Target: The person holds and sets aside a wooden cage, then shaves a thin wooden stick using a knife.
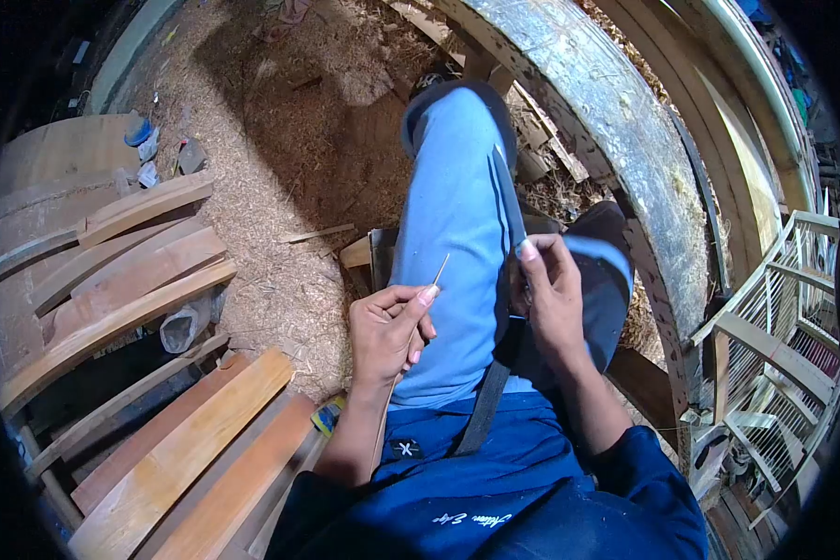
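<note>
My left hand (389, 334) is closed on a thin wooden stick (441, 269). The stick's tip rises above the thumb, and its length runs back along the forearm. To the right, over my thigh, my right hand (553, 291) pinches a narrow grey blade (509, 201) that looks like a knife and points up and away. Its lower end is hidden by the fingers. A dark flat strip (485, 409) lies below the hands across my lap; I cannot tell whether it joins the blade. Stick and blade are apart, above the light blue trouser leg (453, 187).
Curved and straight wooden boards (182, 457) are stacked at the left. A large curved, worn panel (588, 84) arches over the right side. A cage with thin bars (775, 345) stands at the far right. Wood shavings (261, 271) cover the floor.
</note>
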### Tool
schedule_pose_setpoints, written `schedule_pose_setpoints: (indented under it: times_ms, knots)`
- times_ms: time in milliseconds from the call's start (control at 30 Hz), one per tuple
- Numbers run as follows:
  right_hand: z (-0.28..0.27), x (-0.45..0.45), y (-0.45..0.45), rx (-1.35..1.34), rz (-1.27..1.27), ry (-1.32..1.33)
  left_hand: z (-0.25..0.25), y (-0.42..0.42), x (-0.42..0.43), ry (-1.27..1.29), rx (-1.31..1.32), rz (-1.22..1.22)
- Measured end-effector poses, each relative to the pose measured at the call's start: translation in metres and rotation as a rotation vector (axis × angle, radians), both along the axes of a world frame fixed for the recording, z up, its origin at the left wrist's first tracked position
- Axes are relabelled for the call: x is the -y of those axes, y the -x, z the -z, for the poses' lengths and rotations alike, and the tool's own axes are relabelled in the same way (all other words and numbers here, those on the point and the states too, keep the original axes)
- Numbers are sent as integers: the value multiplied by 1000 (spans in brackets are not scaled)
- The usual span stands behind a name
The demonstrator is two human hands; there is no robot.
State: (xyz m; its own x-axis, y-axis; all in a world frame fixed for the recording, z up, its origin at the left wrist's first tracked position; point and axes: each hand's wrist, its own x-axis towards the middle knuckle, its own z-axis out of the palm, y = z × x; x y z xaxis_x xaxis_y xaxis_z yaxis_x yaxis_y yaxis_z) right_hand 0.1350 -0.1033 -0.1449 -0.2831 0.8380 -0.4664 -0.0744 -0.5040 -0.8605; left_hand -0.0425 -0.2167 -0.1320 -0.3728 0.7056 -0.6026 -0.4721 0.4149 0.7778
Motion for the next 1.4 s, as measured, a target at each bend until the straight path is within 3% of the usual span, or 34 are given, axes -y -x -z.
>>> schedule_pose_setpoints:
  times_ms: [200,267,400,667,800,933,1067,1167,1333,1400]
  knots:
    - [-7,18,-3,24,-119,-152,-3,1,-2,14,-14,48]
    - [-8,20,-5,186,-220,-435,-4,0,-2,5,-14,41]
    - [-11,16,4,226,-360,-832,-1,-1,0,23,-35,43]
    - [-12,21,-1,496,-538,-1087,3,-1,4,-1,-45,54]
    - [-1,14,-2,571,-424,-1070,-6,-4,-4,16,-59,60]
    - [-14,21,-5,578,-585,-1153,1,-2,0,-21,-63,63]
    - [-5,17,-2,575,-445,-1085,-3,-2,-2,13,-52,58]
    - [-12,24,-5,554,-567,-1151,10,1,7,-23,-42,57]
    - [1,-2,-1,577,-259,-995,-6,-2,-5,15,-45,95]
    - [-4,-1,9,341,-213,-661,-9,-2,-4,8,-29,87]
